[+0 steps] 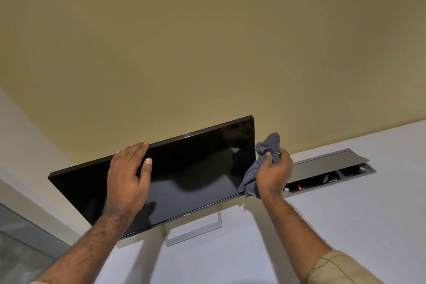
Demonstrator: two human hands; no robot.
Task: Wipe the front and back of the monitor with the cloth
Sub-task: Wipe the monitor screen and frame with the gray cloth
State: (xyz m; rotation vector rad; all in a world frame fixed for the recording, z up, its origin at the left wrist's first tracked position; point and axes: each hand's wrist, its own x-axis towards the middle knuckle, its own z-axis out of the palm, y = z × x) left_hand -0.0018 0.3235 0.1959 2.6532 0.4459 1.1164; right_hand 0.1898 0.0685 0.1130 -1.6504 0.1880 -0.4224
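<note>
Head camera view, tilted so the whole scene is leaning: a person is standing over a white bench with a dark, switched-off monitor sitting on its silver stand near the middle of the picture, screen facing the person.

The left hand is lying flat against the upper left part of the screen, its fingers straight and reaching over the top edge, thumb spread across the glass. It is holding nothing; it appears to be bracing the monitor so the panel is not rocking or turning while the other hand is working.

The right hand is gripping a bunched grey cloth, with fingers and thumb curled round it. The cloth is sitting at the monitor's right edge, touching or just beside the frame; whether it is pressing on the front glass or wrapping round towards the back is hard to tell from this angle. That placement suggests the person is working the screen's edge, or getting ready to reach behind.

Just beyond the right hand, a cable hatch in the bench is standing open, with a small red light glowing inside.
</note>
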